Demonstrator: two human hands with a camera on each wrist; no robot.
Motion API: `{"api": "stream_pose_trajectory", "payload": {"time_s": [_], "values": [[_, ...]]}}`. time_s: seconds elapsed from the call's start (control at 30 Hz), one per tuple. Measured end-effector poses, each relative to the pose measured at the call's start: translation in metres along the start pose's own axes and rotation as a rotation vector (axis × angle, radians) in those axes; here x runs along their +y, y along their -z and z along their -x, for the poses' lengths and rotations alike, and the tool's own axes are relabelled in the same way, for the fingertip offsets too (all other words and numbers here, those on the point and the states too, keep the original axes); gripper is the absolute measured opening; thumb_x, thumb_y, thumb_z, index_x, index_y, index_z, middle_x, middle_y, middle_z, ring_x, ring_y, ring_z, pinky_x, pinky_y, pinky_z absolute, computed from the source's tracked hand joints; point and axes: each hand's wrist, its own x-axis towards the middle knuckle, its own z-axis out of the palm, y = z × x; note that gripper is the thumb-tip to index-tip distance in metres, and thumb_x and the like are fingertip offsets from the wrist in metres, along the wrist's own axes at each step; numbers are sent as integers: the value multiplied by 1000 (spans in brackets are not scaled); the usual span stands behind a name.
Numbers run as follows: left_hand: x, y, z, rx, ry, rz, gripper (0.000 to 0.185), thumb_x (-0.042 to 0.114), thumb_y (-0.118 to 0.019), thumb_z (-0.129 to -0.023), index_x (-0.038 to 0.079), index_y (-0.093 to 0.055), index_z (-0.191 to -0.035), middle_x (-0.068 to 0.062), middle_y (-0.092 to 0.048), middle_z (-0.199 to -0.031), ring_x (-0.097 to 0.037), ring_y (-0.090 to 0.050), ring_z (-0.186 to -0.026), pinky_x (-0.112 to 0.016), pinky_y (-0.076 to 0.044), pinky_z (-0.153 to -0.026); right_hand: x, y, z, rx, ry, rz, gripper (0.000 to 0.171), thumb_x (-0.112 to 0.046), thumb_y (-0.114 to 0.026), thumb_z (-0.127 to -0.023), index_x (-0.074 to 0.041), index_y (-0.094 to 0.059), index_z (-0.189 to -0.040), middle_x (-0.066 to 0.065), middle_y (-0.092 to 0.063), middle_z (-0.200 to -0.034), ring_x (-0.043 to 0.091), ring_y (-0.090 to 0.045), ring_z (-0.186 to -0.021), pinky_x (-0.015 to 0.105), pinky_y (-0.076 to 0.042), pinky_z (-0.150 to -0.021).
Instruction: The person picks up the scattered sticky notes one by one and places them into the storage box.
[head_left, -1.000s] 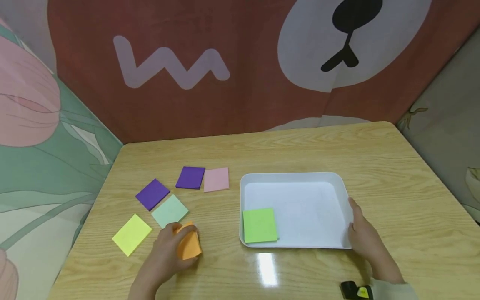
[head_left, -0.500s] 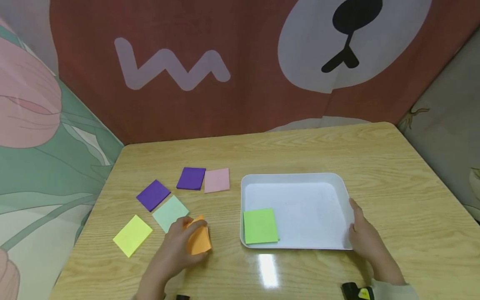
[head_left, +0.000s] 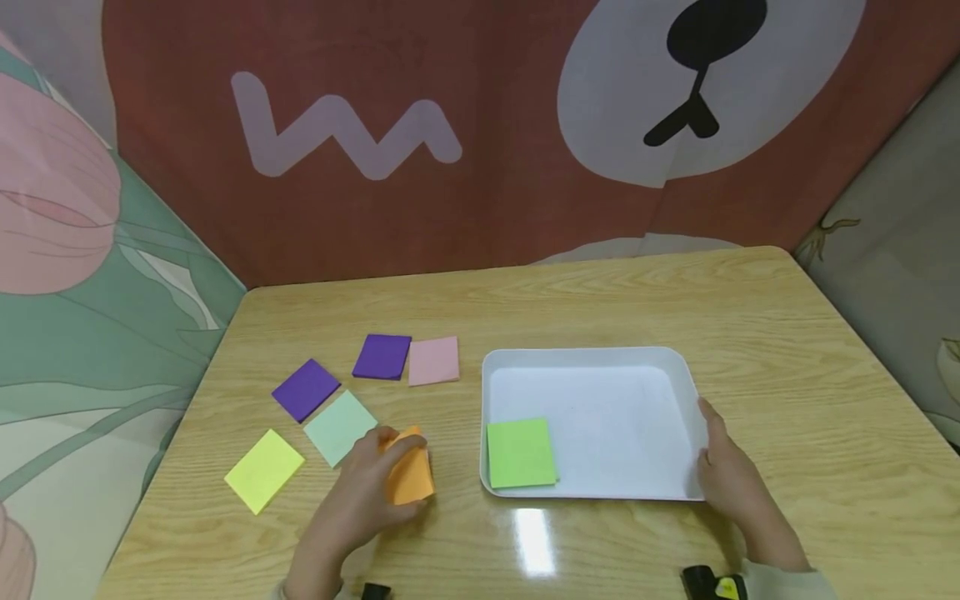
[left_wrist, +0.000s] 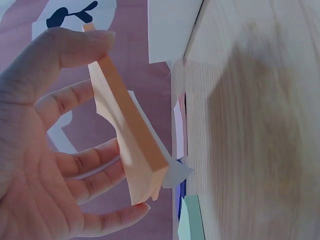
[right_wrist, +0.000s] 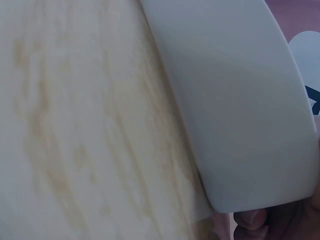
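My left hand (head_left: 358,492) pinches a pad of orange sticky notes (head_left: 412,477) between thumb and fingers. In the left wrist view the orange pad (left_wrist: 131,130) is tilted on edge, apart from the table, and some of its sheets flare out. At the right end of a white tray (head_left: 615,433), my right hand (head_left: 731,467) holds the rim. The right wrist view shows the tray's outer wall (right_wrist: 235,100) with curled fingers (right_wrist: 252,220) at its lower corner; the rest of that hand is mostly out of frame. A bright green sticky-note pad (head_left: 521,452) lies in the tray's front left corner.
Left of the tray lie a pink pad (head_left: 433,361), two purple pads (head_left: 382,357), a mint pad (head_left: 340,427) and a yellow pad (head_left: 265,472). They rest on a wooden table (head_left: 585,300). A printed cloth (head_left: 510,200) hangs behind its far edge.
My left hand has moved right with the orange pad, away from the yellow pad and nearer to the tray. The right hand and the tray have stayed put.
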Motion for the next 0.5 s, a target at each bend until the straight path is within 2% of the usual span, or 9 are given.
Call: {"api": "stream_pose_trajectory", "payload": {"time_s": [0.23, 0.5], "values": [[6, -3, -5, 4, -19, 11, 62, 20, -80, -51, 19, -55, -108, -13, -43, -106, -28, -42, -94, -44, -36, -77, 1, 0, 0, 5, 4, -7, 57, 1, -23, -88, 1, 10, -135, 40, -18, -125, 52, -23, -112, 59, -24, -86], [13, -5, -12, -45, -19, 27, 61, 22, -78, -54, 19, -54, -109, -15, -42, -110, -30, -40, -98, -45, -36, -79, -1, 1, 0, 6, 16, 4, 57, 2, -24, -88, 2, 10, -134, 41, -20, -124, 52, -24, -111, 58, -25, -85]]}}
